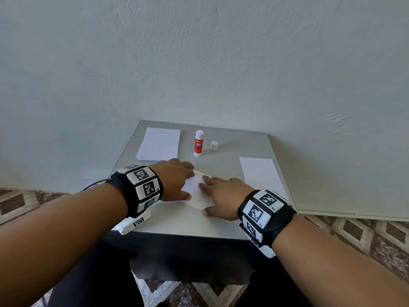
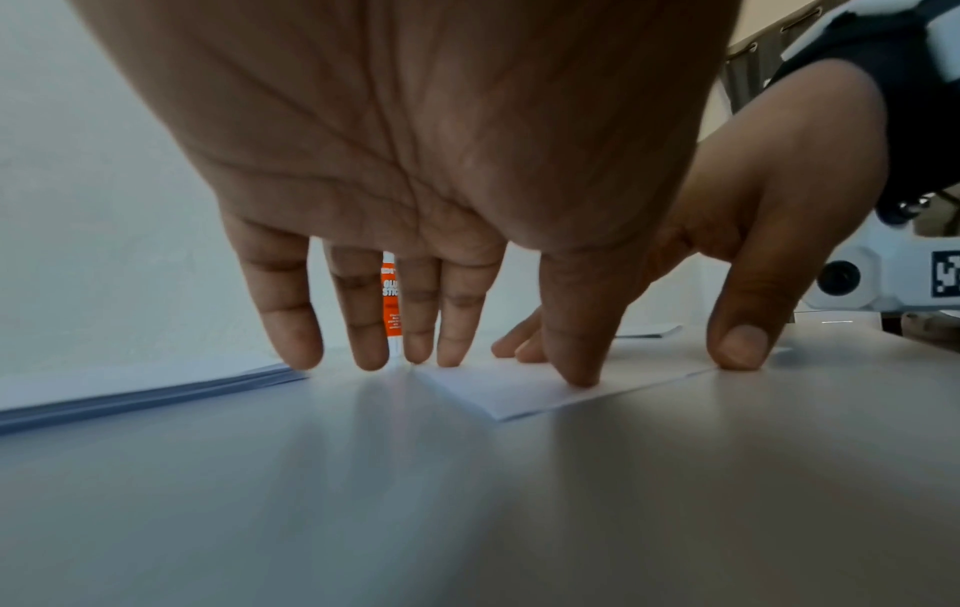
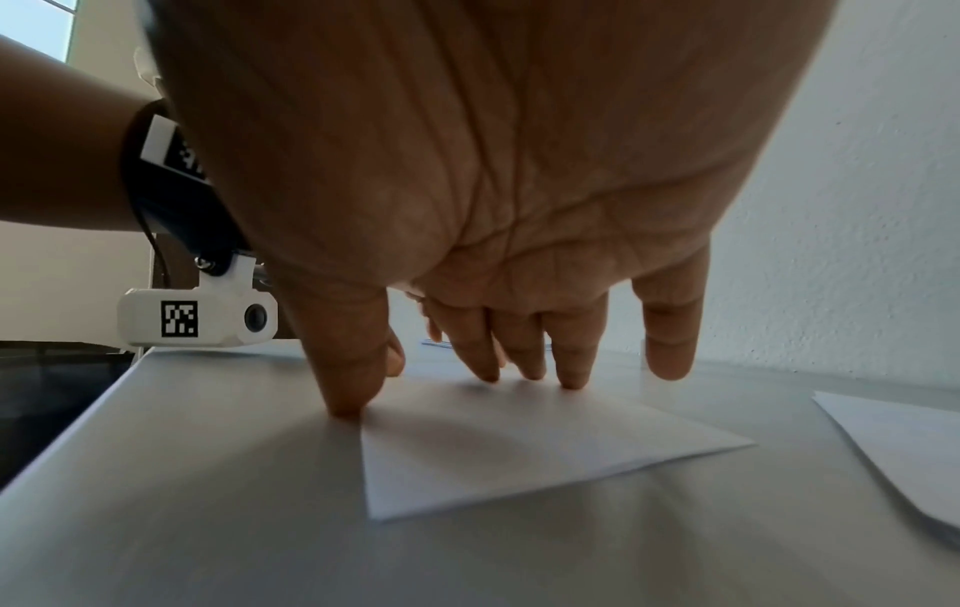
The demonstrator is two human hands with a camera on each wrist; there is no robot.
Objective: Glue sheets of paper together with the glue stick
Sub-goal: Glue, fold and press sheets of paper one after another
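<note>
Both hands are working flat on a small grey table (image 1: 232, 227) set against a pale wall (image 1: 199, 63).

The left hand (image 1: 176, 179) is pressing down on the left part of a white paper sheet (image 1: 197, 191) lying at an angle near the table's front centre. In the left wrist view its fingers (image 2: 288, 328) are standing straight and slightly spread, tips down on the surface, with the thumb tip planted on the sheet. Whether all 4 fingertips are touching the sheet or the bare table beside it cannot be told.

The right hand (image 1: 225, 193) is pressing the same sheet from the right. In the right wrist view 3 fingers (image 3: 571, 361) are lying close together with tips on the paper, the little finger is standing apart, and the thumb is touching down at the sheet's near-left edge. Neither hand is pinching anything.

The glue stick (image 1: 199, 143) is standing upright at the back centre of the table, uncapped, well apart from the hands. Its white cap (image 1: 214, 145) is standing just beside it on the right.

A paper stack (image 1: 159, 144) is lying at the back left. 1 more white sheet (image 1: 262, 176) is lying along the right edge.

Black wristbands carrying square markers are sitting on both wrists.
</note>
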